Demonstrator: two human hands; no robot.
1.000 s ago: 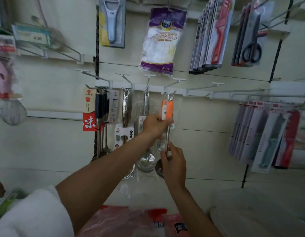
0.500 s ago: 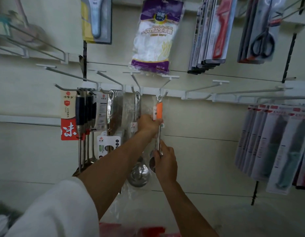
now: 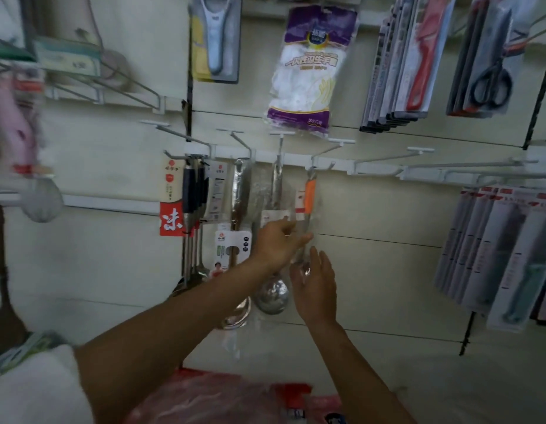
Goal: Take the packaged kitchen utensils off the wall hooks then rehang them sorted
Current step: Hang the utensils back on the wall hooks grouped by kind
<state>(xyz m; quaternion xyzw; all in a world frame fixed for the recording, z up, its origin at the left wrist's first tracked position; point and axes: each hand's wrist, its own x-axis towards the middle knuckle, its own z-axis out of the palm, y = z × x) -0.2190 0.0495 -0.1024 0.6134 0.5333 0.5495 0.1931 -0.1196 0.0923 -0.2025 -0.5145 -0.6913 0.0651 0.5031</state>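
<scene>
So, the orange-handled utensil [image 3: 309,198] in its clear sleeve hangs from a white wall hook [image 3: 329,149] right above both hands. The left hand [image 3: 276,244] reaches in from the left with its fingers stretched toward the steel shaft just under the orange grip. They touch the sleeve, but it's blurry enough that I can't tell if they actually pinch it. The right hand [image 3: 316,284] sits lower, fingers straight and a bit spread, touching the bottom end of the package.

Just left of the right hand, under the left wrist, hangs a steel ladle [image 3: 271,296]. Further left of the left hand there's a bunch of dark-handled utensils [image 3: 193,194] on their own hook. High above the hands is a purple-and-white glove pack [image 3: 308,71], and well off to the right of the right hand, a row of boxed knives [image 3: 495,249].
</scene>
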